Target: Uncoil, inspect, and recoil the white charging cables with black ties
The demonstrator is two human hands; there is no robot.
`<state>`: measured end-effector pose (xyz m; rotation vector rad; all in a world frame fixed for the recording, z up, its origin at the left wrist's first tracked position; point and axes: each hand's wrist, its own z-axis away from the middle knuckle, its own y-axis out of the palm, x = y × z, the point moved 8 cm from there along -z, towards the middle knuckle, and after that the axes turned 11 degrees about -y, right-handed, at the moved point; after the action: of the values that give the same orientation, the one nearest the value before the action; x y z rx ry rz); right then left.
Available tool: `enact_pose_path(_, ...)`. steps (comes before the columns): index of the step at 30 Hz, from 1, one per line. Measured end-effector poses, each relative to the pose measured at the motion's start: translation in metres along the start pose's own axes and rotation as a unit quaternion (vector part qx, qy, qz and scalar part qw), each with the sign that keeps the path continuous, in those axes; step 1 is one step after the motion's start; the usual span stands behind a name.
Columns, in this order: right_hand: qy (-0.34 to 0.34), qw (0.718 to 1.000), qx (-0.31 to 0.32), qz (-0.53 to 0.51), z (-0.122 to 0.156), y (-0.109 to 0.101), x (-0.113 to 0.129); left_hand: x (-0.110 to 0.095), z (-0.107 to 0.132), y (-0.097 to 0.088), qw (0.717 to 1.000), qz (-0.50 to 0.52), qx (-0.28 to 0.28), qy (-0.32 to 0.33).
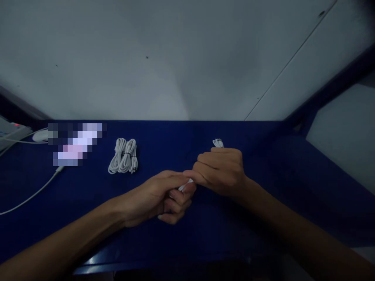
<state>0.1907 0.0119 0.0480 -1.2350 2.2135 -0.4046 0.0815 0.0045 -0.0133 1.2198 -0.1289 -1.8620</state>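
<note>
My left hand (pixel 168 197) is closed, its thumb and fingers pinching a white piece (pixel 184 186) that looks like part of a cable. Most of that piece is hidden inside the fingers. Against it, my right hand (pixel 221 169) is curled with the knuckles up, its thumb side meeting the left thumb tip. What the right fingers grip is hidden from view. Just beyond the right knuckles shows the end of a white cable bundle (pixel 217 143); the hand covers the rest, and I cannot tell whether they touch.
Coiled white cables (pixel 123 156) with dark ties lie on the blue table (pixel 164 148). Farther left are a pixelated lit object (pixel 79 144) with a white cord (pixel 38 203), a white rounded item (pixel 41 135) and a power strip (pixel 14 132). A grey panel (pixel 131 78) rises behind.
</note>
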Motion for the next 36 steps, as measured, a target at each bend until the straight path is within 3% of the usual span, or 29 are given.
enact_pose_path(8, 0.013, 1.000, -0.002, 0.025, -0.005, 0.002, 0.005, -0.002, -0.001, 0.001, 0.998, -0.054, -0.006, 0.027)
enact_pose_path(15, 0.011, 0.998, 0.051, -0.028, -0.008, 0.007, -0.002, -0.001, 0.006, -0.003, 0.981, -0.161, -0.099, 0.048)
enact_pose_path(18, 0.005, 0.998, 0.059, -0.020, -0.008, 0.006, -0.003, -0.005, 0.009, -0.003, 0.949, -0.270, -0.147, 0.069)
enact_pose_path(23, 0.023, 0.997, 0.080, -0.002, -0.007, 0.007, -0.006, -0.017, 0.011, -0.003, 0.863, -0.420, -0.243, 0.142)
enact_pose_path(29, 0.038, 0.991, 0.125, -0.001, -0.003, 0.013, -0.008, -0.017, 0.010, -0.004, 0.841, -0.461, -0.251, 0.129)
enact_pose_path(31, 0.081, 0.987, 0.137, -0.027, 0.000, 0.015, -0.014, -0.017, 0.011, -0.006, 0.841, -0.463, -0.250, 0.131)
enact_pose_path(33, 0.187, 0.970, 0.139, -0.075, 0.007, 0.016, -0.029, -0.019, 0.013, -0.012, 0.846, -0.442, -0.257, 0.149)
enact_pose_path(36, 0.375, 0.911, 0.120, -0.121, 0.027, 0.015, -0.053, -0.022, 0.016, -0.033, 0.878, -0.332, -0.287, 0.192)
